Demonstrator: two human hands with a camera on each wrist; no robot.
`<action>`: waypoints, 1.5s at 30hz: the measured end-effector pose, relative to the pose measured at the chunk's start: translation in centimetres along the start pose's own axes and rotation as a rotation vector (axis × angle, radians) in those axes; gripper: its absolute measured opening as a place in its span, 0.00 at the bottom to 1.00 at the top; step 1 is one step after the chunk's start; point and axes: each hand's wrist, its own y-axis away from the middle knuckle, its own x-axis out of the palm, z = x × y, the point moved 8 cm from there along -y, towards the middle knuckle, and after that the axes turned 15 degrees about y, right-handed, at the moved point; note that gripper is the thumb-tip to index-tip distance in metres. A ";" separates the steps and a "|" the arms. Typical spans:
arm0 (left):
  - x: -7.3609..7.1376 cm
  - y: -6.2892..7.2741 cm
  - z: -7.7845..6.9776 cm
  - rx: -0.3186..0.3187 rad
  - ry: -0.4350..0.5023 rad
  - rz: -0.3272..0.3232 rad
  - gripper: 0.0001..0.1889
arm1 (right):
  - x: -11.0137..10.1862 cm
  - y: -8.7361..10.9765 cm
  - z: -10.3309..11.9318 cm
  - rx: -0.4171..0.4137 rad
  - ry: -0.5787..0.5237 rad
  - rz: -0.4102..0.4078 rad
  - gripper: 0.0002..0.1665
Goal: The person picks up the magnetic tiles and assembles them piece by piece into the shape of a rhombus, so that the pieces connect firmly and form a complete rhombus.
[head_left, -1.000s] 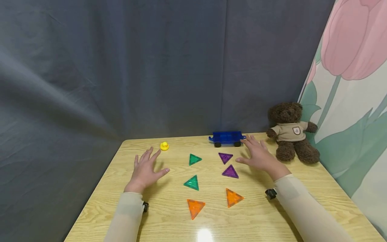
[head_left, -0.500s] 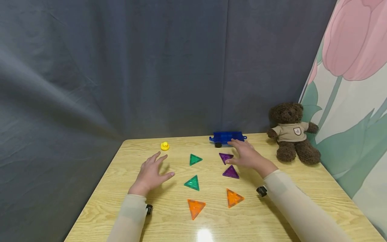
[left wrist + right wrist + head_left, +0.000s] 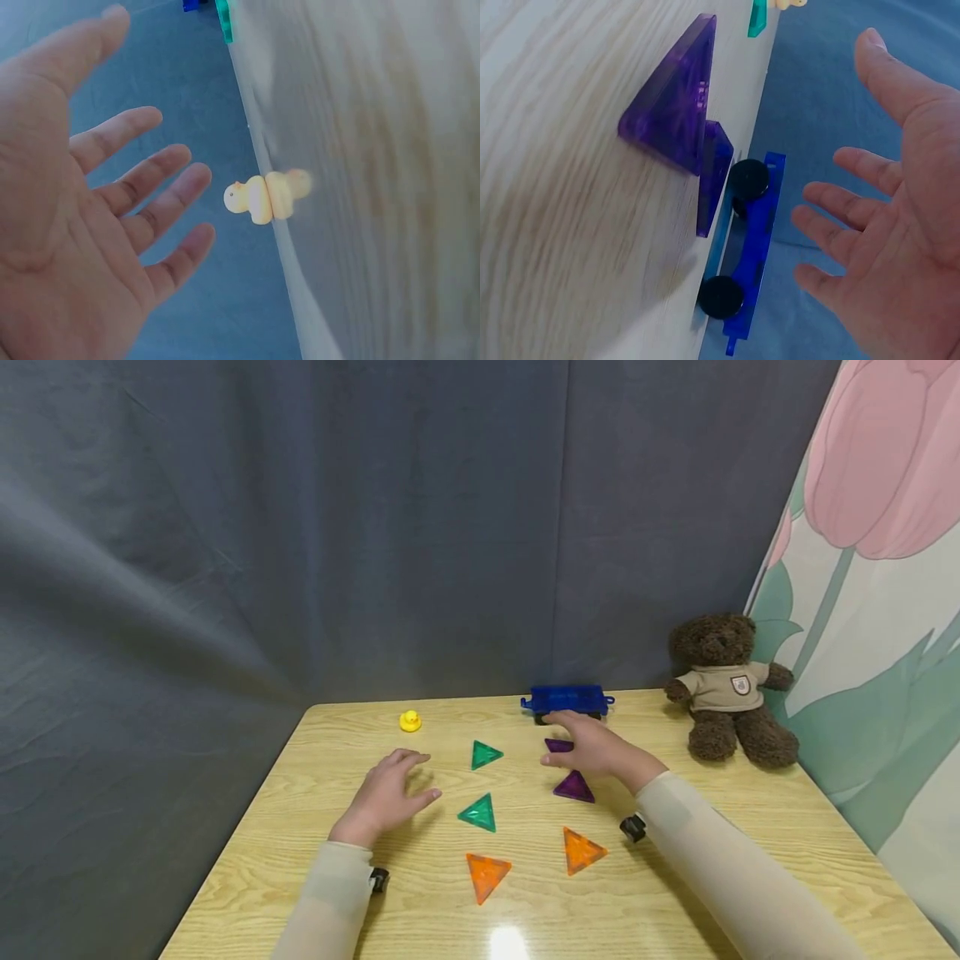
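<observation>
My left hand [image 3: 382, 802] hovers over the table's left side, fingers spread and holding nothing. To its right lie two green translucent triangle tiles, one nearer [image 3: 480, 812], one farther back. Held above two purple triangle tiles is my right hand [image 3: 588, 749], with loosely spread fingers and no object in its grasp. It partly covers the farther purple tile [image 3: 557, 745]; the nearer purple tile [image 3: 574, 787] lies just below it. Behind that hand a blue toy wagon [image 3: 757, 247] with black wheels stands upright. Two orange triangle tiles [image 3: 487, 877] lie closer to me.
A small yellow toy duck [image 3: 410, 721] sits at the back left of the wooden table [image 3: 255, 860]. A brown teddy bear [image 3: 722, 689] in a beige shirt sits at the back right. A dark grey curtain [image 3: 435, 527] hangs behind the table.
Both hands have moved inward, the left one to the right and slightly nearer me, the right one leftward from beside the wagon to above the purple tiles. The tiles, duck and wagon stay put.
</observation>
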 end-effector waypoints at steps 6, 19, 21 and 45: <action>1.0 -0.2 -0.1 0.002 0.087 0.033 0.28 | 0.3 -0.8 0.8 -0.012 -0.035 0.012 0.49; 3.0 -0.2 -1.1 0.006 0.183 0.153 0.25 | 1.5 -2.3 2.0 -0.046 -0.090 0.059 0.39; 3.4 -0.1 -1.5 0.013 0.188 0.177 0.24 | 1.7 -2.5 2.3 -0.058 -0.095 0.075 0.37; 5.8 0.0 -2.9 0.044 0.181 0.310 0.17 | 4.6 -4.0 5.8 -0.113 -0.107 0.177 0.25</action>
